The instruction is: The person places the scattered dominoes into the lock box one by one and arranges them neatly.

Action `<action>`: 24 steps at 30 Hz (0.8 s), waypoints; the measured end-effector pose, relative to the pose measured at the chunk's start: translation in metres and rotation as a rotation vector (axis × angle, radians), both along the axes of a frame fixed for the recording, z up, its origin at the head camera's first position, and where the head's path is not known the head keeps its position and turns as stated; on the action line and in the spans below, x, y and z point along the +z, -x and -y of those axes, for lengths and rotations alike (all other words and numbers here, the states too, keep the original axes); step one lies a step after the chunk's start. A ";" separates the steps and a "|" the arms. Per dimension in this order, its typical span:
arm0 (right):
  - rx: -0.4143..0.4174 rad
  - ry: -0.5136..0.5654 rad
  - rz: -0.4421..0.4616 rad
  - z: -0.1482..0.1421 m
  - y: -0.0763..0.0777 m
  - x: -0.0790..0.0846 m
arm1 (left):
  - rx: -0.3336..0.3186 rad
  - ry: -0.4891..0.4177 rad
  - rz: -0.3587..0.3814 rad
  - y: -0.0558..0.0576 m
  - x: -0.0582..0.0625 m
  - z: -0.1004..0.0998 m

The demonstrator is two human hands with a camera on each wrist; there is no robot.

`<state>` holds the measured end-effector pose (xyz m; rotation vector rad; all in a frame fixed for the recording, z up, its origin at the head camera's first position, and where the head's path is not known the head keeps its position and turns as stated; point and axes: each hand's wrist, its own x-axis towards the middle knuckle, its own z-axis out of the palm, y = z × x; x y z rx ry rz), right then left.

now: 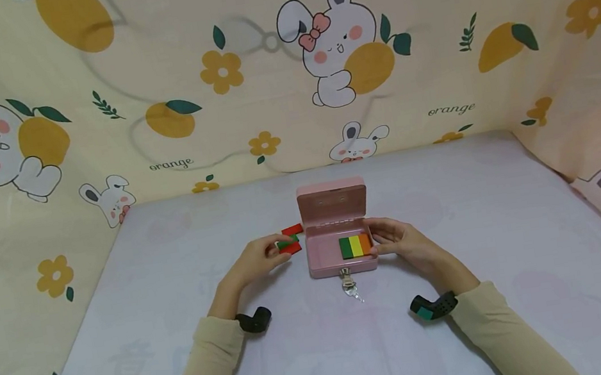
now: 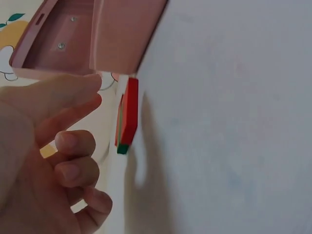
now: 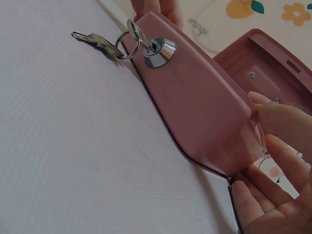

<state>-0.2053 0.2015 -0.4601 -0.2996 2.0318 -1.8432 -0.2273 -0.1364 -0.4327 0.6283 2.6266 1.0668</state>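
I see the box [image 1: 324, 253] mid-table with its lid [image 1: 332, 206] raised; green, yellow and orange blocks [image 1: 355, 246] sit side by side near its right wall, and pink floor shows from them across to the left wall. Just off the box's left edge lie a green block [image 1: 281, 246] and two red blocks [image 1: 291, 249], the farther red beside the rim. There I have the left hand [image 1: 256, 260], fingers loosely bent and apart; I cannot tell whether a fingertip touches the green. The right hand [image 1: 413, 247] grips the box's right end, taking up that side. Keys [image 1: 354, 294] jut forward from the front lock [image 1: 345, 271]. White table [image 1: 125, 343] stretches wide beyond both hands, its back edge meeting patterned cloth [image 1: 276, 100].
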 end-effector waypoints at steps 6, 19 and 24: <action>-0.002 0.003 0.006 0.000 0.000 0.000 | -0.026 0.030 0.051 0.005 -0.003 0.007; 0.001 -0.003 0.004 -0.002 0.001 -0.001 | -0.155 0.085 0.169 0.020 -0.001 0.013; 0.002 -0.022 0.010 -0.002 0.000 0.000 | -0.206 0.118 0.189 0.024 0.001 0.013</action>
